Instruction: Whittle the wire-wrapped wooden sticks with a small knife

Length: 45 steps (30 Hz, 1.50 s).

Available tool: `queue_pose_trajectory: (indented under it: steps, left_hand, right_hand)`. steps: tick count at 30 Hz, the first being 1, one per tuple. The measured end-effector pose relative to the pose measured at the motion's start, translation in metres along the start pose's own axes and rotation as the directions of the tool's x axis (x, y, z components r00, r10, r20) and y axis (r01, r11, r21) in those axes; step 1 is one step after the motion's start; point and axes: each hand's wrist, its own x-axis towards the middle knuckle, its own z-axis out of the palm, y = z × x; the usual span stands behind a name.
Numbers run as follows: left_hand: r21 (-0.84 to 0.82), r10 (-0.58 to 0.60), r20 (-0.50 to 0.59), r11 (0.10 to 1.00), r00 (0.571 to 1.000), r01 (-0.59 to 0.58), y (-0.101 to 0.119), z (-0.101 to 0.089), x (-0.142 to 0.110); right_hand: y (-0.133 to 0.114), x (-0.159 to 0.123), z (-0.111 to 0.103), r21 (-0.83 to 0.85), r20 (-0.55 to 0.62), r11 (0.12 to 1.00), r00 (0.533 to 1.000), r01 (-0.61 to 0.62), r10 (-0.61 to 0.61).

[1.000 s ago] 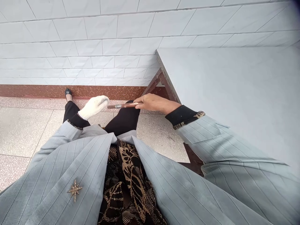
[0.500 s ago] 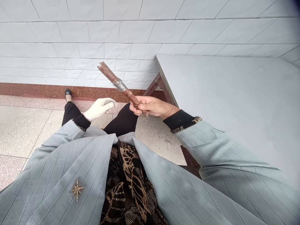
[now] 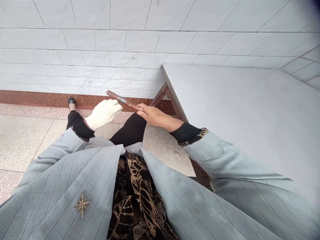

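Note:
My right hand is bare and grips the lower end of a brown wooden handle with a metal ferrule. The handle slants up and to the left, and its far part passes just above my left hand. That hand wears a white knit glove, with its fingers closed together and holding nothing. Its fingertips are very close to the handle, but I cannot tell if they touch it. My right fingers hide the handle's lower end.
A grey-topped table on wooden legs fills the right side. Ahead rise a white tiled wall and a reddish skirting. Below is a speckled tile floor, with my black-clad knee and a black shoe.
The handle has swung down from a steep slant to a nearly level one, and my right hand has dropped a little. My gloved left hand is now closer to the handle.

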Motion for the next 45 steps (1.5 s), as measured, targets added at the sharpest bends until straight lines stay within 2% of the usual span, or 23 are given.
queue_pose_trajectory:
  steps: [2,4,8,10,12,14,16,19,22,24,27,30,32,33,36,38,42,45]
  left_hand:
    - [-0.103,0.049,-0.079,0.993,0.996,-0.057,-0.003,-0.002,0.004]
    - [-0.239,0.054,-0.118,0.968,0.992,-0.081,-0.005,-0.002,0.007]
    - [-0.451,-0.017,-0.110,0.892,0.994,-0.035,-0.002,-0.003,0.008]
    - [-0.517,-0.028,-0.122,0.855,0.992,-0.039,0.004,-0.005,0.007]
    - [-0.565,-0.023,-0.126,0.823,0.992,-0.053,0.009,-0.009,0.007]
    - [-0.592,-0.009,-0.121,0.803,0.993,-0.064,0.012,-0.011,0.008]
    - [-0.613,0.005,-0.127,0.786,0.992,-0.082,0.011,-0.011,0.008]
    - [-0.674,0.025,-0.156,0.728,0.987,-0.125,0.008,-0.007,0.009]
    - [-0.704,0.054,-0.170,0.692,0.984,-0.159,0.008,-0.001,0.010]
    - [-0.691,0.042,-0.168,0.708,0.985,-0.148,0.011,0.001,0.010]
    - [-0.640,-0.108,-0.182,0.768,0.977,-0.035,0.019,-0.002,0.008]
    - [-0.625,-0.200,-0.082,0.773,0.976,0.105,0.025,-0.004,0.004]
    - [-0.606,-0.190,0.014,0.779,0.982,0.160,0.028,-0.004,0.002]
    - [-0.583,-0.193,0.040,0.792,0.980,0.180,0.029,-0.004,0.001]
    - [-0.522,-0.247,0.063,0.818,0.967,0.243,0.031,-0.003,0.000]
    - [-0.532,-0.279,0.089,0.798,0.956,0.283,0.033,-0.002,0.001]
    - [-0.578,-0.298,0.089,0.761,0.950,0.293,0.036,-0.001,0.004]
    - [-0.558,-0.318,0.045,0.778,0.947,0.288,0.037,0.002,0.007]
  right_hand:
    - [-0.003,-0.001,-0.001,0.019,0.032,1.000,0.999,0.020,-0.021]
    - [-0.007,-0.003,-0.003,0.109,0.079,0.994,0.997,0.018,-0.027]
    - [-0.013,-0.009,-0.008,0.383,0.265,0.917,0.964,-0.109,0.004]
    - [-0.014,-0.008,-0.007,0.563,0.362,0.804,0.931,-0.191,-0.032]
    - [-0.014,-0.005,-0.003,0.736,0.425,0.622,0.898,-0.268,-0.115]
    - [-0.013,-0.001,0.002,0.833,0.449,0.449,0.870,-0.324,-0.203]
    - [-0.014,0.002,0.008,0.872,0.452,0.334,0.852,-0.359,-0.264]
    - [-0.018,0.004,0.014,0.915,0.395,0.200,0.879,-0.350,-0.268]
    - [-0.026,0.006,0.018,0.913,0.395,0.181,0.902,-0.365,-0.173]
    - [-0.031,0.008,0.019,0.912,0.386,0.178,0.920,-0.370,-0.064]
    - [-0.036,0.013,0.014,0.956,0.263,0.107,0.961,-0.271,0.086]
    - [-0.034,0.016,0.004,0.978,0.190,0.056,0.969,-0.201,0.158]
    - [-0.031,0.016,-0.001,0.979,0.159,0.093,0.969,-0.179,0.189]
    - [-0.030,0.015,-0.002,0.978,0.128,0.141,0.972,-0.157,0.197]
    - [-0.031,0.010,-0.004,0.937,-0.017,0.347,0.985,-0.045,0.173]
    - [-0.035,0.007,-0.005,0.881,-0.088,0.472,0.987,0.013,0.136]
    - [-0.045,0.002,-0.004,0.755,-0.105,0.655,0.993,0.045,0.053]
    - [-0.050,0.002,-0.002,0.682,-0.116,0.726,0.993,0.082,-0.002]
